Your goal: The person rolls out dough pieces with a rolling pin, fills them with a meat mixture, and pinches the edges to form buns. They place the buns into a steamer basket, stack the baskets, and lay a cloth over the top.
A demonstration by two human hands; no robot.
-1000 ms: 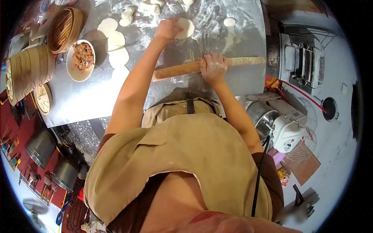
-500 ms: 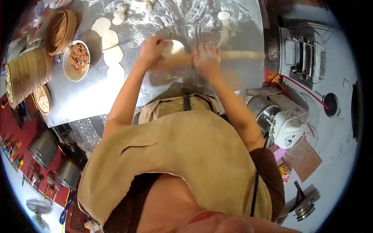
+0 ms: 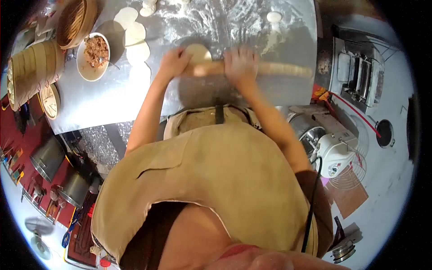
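Note:
A round, flat dough wrapper (image 3: 198,52) lies on the floured metal table. My left hand (image 3: 174,62) has its fingers curled at the wrapper's left edge, pinching it. Just below the wrapper, the wooden rolling pin (image 3: 283,69) lies nearly level across the table. My right hand (image 3: 241,66) is wrapped over the pin and a little smeared by motion. The pin's left end (image 3: 202,69) reaches toward my left hand, close to the wrapper's lower edge.
Flattened dough rounds (image 3: 137,51) run in an overlapping row on the left. Beside them stands a bowl of meat filling (image 3: 82,67) with a spoon, near bamboo steamers (image 3: 87,20). A small dough piece (image 3: 274,17) lies back right. A white mixer (image 3: 330,157) stands below right.
The rolling pin has turned from slightly slanted to nearly level, with my right hand still over it. My left hand stays at the wrapper. The whole view has shifted a little.

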